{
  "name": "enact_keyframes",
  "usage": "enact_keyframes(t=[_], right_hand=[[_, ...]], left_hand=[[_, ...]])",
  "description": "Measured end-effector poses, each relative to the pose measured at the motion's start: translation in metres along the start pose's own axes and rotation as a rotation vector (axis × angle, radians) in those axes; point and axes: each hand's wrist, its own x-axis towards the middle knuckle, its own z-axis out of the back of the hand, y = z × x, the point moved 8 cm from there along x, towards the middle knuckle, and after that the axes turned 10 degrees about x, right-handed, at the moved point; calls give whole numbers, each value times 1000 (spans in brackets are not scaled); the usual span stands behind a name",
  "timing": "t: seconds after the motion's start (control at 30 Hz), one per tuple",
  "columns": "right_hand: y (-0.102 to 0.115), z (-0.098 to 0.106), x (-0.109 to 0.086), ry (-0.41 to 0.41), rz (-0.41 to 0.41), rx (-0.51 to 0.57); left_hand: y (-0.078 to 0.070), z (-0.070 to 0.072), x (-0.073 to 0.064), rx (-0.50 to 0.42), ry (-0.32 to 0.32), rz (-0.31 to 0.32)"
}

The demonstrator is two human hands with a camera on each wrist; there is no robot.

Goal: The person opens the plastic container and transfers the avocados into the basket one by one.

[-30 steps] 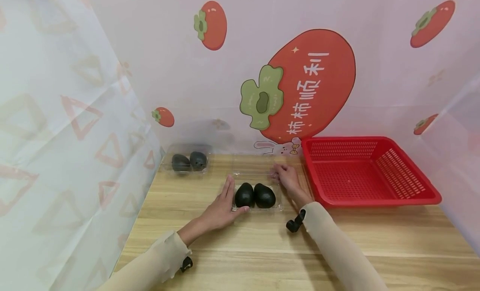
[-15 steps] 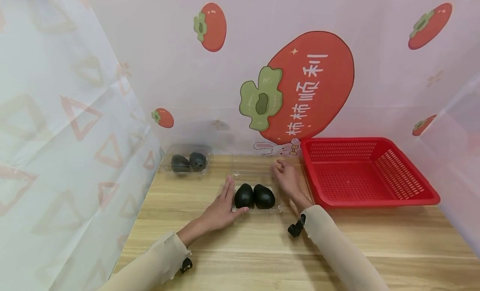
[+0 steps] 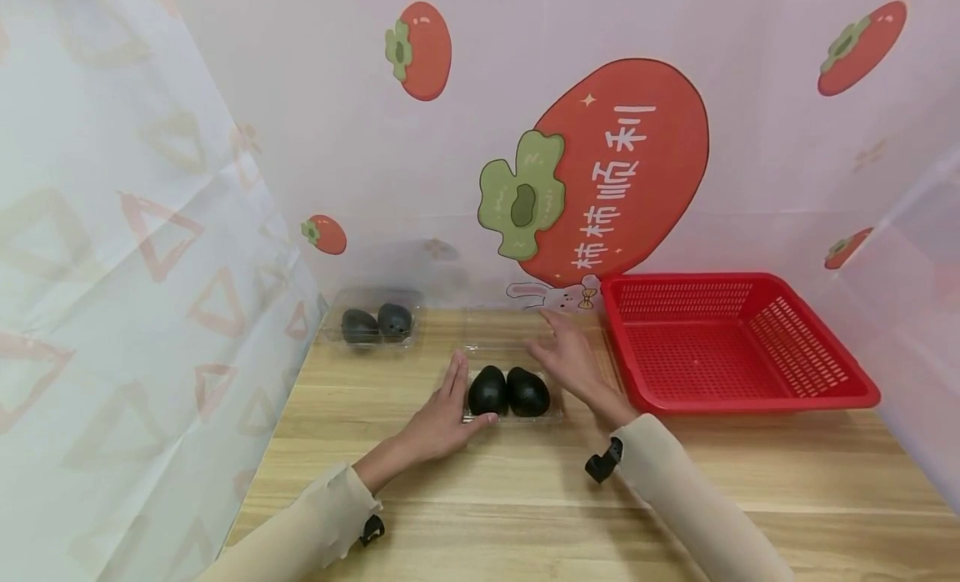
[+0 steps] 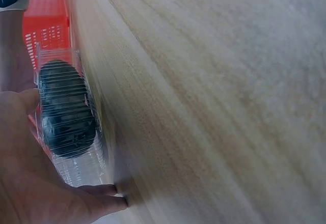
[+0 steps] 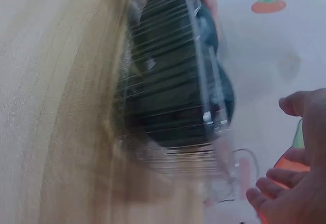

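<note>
In the head view, two dark avocados [image 3: 528,393] sit side by side in a clear plastic clamshell box [image 3: 557,413] whose see-through lid [image 3: 491,330] is laid back behind it. My left hand [image 3: 441,419] rests against the box's left side, fingers straight, thumb at the front corner. Ribbed plastic walls show around an avocado [image 4: 68,109] in the left wrist view, with the left thumb at the rim. My right hand [image 3: 572,361] hovers over the right end of the lid, thumb and fingers spread, holding nothing. The right wrist view shows those fingers [image 5: 285,178] apart from the box.
Another clear box [image 3: 408,296] with two avocados stands at the back left of the wooden table [image 3: 525,507]. On the right is a red plastic basket [image 3: 697,361], close to the right forearm. A printed cloth backdrop [image 3: 360,148] rises behind the table.
My right hand was curled at the lid's right edge; its fingers have since spread and moved slightly left and back over the lid. My left hand, the box and the avocados stay in place.
</note>
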Motion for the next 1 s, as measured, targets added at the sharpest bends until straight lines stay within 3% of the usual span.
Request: enact_keyframes(t=[0.27, 1.0], right_hand=[[26, 1, -13, 154, 126, -104], [59, -8, -30, 576, 405, -358]], left_hand=[[1, -1, 2, -10, -9, -2], [3, -3, 2, -9, -17, -4]])
